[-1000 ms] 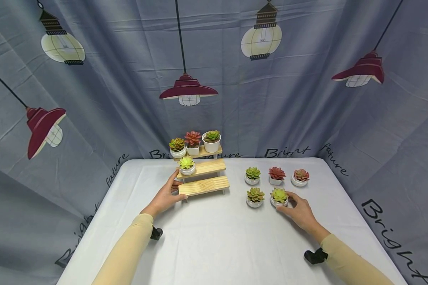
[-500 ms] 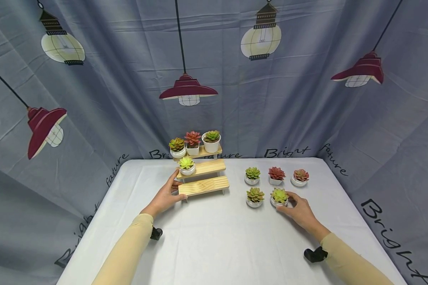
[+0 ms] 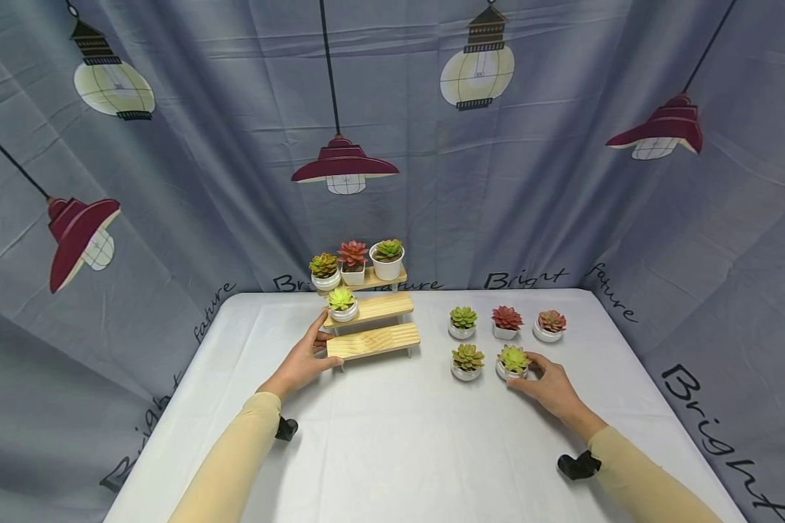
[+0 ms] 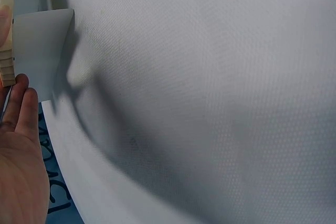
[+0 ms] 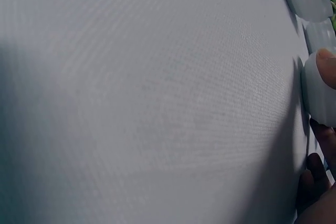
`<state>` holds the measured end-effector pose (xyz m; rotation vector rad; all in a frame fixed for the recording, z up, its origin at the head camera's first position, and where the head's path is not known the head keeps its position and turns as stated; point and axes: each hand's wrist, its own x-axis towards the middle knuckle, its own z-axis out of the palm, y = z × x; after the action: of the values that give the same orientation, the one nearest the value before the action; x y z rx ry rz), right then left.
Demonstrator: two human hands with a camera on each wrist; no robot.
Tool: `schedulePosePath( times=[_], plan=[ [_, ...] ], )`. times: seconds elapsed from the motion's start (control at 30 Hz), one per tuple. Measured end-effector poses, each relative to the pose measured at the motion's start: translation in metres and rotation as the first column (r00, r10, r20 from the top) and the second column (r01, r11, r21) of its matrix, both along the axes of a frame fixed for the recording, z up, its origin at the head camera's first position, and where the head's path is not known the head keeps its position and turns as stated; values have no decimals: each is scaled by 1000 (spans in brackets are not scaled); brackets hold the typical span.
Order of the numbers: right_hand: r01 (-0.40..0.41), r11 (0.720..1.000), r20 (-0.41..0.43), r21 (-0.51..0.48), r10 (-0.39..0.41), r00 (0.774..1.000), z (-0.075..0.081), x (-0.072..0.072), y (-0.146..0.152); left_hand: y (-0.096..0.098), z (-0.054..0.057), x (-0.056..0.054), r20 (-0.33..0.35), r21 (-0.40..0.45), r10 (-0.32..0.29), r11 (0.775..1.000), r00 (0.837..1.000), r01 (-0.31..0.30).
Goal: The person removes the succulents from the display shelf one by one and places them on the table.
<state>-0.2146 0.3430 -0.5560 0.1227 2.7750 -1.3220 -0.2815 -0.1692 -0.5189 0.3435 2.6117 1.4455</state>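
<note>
At the left end of a three-step wooden plant stand (image 3: 374,342), my left hand (image 3: 304,363) holds the lowest step, thumb at the front edge and fingers at the side. The left wrist view shows those fingers beside the board end (image 4: 7,72) and a pale stand leg (image 4: 42,51). My right hand (image 3: 549,388) pinches the white pot of a light green succulent (image 3: 513,359), thumb in front and fingers on its right side. In the right wrist view the thumb (image 5: 326,66) presses the pot wall (image 5: 317,98). The pot sits upright on the white table.
The stand's top step bears an orange-green succulent (image 3: 325,269), a red one (image 3: 353,261) and a green one (image 3: 387,260); a yellow-green one (image 3: 343,305) is on the middle step. Several potted succulents, including an olive one (image 3: 467,362), stand around the right hand's pot. A curtain (image 3: 432,218) hangs behind.
</note>
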Motion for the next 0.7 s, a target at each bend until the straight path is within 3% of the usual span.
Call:
schedulePosePath(
  times=[0.5,0.7],
  plan=[
    [-61,998,3,-29,61,998,4,4,10,-1,-1,-1,15,-6,1,1000,1000,-1],
    [-17,998,-28,-60,15,1000,17,11,20,-1,-1,0,10,-2,-1,1000,1000,1]
  ],
)
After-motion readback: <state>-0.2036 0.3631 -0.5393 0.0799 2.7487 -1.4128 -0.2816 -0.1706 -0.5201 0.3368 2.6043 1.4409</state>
